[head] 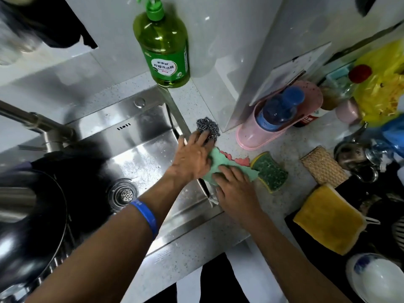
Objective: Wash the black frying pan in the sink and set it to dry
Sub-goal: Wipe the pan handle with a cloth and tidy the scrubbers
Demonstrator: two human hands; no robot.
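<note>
The black frying pan (pixel 32 228) lies at the lower left in the steel sink (pixel 140 154), partly cut off by the frame edge. Both hands are away from it, over the sink's right rim. My left hand (pixel 192 156), with a blue wristband, reaches across the basin; its fingers lie fairly straight on a steel wool scourer (pixel 207 126) and its thumb is by a green cloth (pixel 220 167). My right hand (pixel 236 189) rests flat on that green cloth. A pink cloth (pixel 238 160) peeks out from under the green one.
The faucet (pixel 39 125) juts in from the left and the drain strainer (pixel 123 194) sits mid-basin. A green dish soap bottle (pixel 164 47) stands behind the sink. On the counter lie a green scouring sponge (pixel 271 171), a yellow sponge (pixel 328 219), a pink holder (pixel 262 127) and a white bowl (pixel 378 278).
</note>
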